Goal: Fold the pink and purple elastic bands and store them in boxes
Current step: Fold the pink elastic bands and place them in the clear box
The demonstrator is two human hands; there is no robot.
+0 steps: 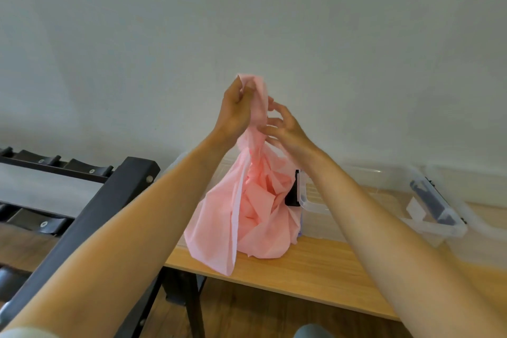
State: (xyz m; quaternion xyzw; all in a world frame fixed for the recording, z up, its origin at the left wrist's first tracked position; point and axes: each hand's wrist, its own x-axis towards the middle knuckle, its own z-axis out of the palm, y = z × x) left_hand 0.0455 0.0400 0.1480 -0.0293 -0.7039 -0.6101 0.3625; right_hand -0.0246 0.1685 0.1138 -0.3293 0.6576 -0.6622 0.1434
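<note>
Reaching forward and up, our two bare forearms cross the lower part of the view toward the wall. Below them lies the wooden surface (315,277), its near edge running across above a dark wood floor. The lower folds of the pink elastic band (247,214) rest bunched on that surface, and one loose end hangs just over the near edge. A sliver of something purple (301,230) shows at the right edge of the pink heap; we cannot tell what it is. Just beside the heap on the right stands a clear plastic box (384,200) with dark latches. A dark metal rack (90,200) stands to the left of the surface. Higher up, our left hand (236,112) grips the top of the band, fingers curled round it, with the end sticking up above the fist. Our right hand (285,129) is just beside it, fingertips pinching the gathered band a little lower. Behind everything is a plain pale wall (356,49).
</note>
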